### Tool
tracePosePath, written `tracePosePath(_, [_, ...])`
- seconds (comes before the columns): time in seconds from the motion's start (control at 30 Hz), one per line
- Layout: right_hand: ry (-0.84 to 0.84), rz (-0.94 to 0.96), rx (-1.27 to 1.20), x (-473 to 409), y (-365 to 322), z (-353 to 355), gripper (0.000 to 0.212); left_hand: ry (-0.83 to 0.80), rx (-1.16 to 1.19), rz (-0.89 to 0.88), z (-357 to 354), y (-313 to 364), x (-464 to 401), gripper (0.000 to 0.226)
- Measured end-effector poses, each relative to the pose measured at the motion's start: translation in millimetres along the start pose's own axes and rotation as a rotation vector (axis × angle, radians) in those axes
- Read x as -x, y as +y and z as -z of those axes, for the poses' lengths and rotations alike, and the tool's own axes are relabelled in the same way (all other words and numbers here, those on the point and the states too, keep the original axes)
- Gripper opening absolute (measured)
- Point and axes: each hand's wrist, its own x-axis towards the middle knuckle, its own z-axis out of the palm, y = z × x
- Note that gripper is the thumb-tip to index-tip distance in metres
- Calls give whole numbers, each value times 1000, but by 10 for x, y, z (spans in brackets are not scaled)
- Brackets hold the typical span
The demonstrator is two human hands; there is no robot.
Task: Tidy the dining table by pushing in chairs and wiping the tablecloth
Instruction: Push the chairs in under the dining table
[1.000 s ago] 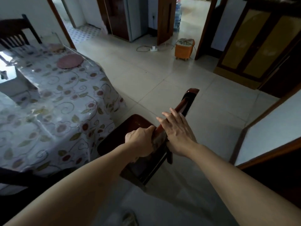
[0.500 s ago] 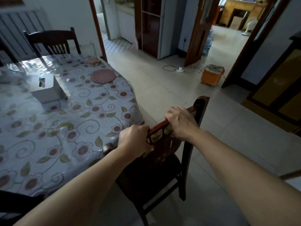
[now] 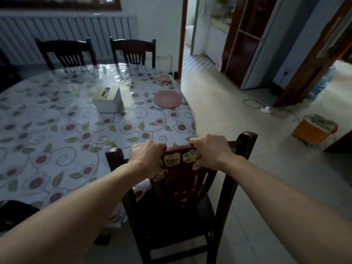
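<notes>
A dark wooden chair [image 3: 182, 197] stands upright at the near right edge of the dining table, its back towards me and stickers on its top rail. My left hand [image 3: 147, 158] grips the left part of that rail. My right hand [image 3: 210, 151] grips the right part. The front of the seat reaches under the table's edge. A floral tablecloth [image 3: 62, 130] under clear plastic covers the table.
On the table sit a white tissue box [image 3: 108, 100] and a pink round mat [image 3: 167, 99]. Two dark chairs [image 3: 133, 51] stand at the far side by a radiator. An orange bin [image 3: 314, 130] and a power strip with cable [image 3: 266, 109] lie on the tiled floor at right.
The chair has swung round from side-on and tilted to upright, facing the table and closer to it. My right hand went from flat on the rail to gripping it. My view has risen.
</notes>
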Motion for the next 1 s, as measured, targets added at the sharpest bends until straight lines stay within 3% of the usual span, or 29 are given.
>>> tracePosePath(0.27, [56, 196, -50, -357, -282, -300, 50, 41, -110, 133, -231, -316, 143, 31])
tracePosePath(0.47, [98, 274, -75, -420, -615, -693, 29, 55, -155, 174, -576, -616, 382, 24])
tracePosePath(0.77, [56, 319, -108, -317, -994, -944, 30, 12, -79, 115, -875, -900, 756, 31])
tracePosePath(1.0, [26, 299, -104, -146, -1100, -982, 47, 14, -88, 75, -1002, -943, 922, 25])
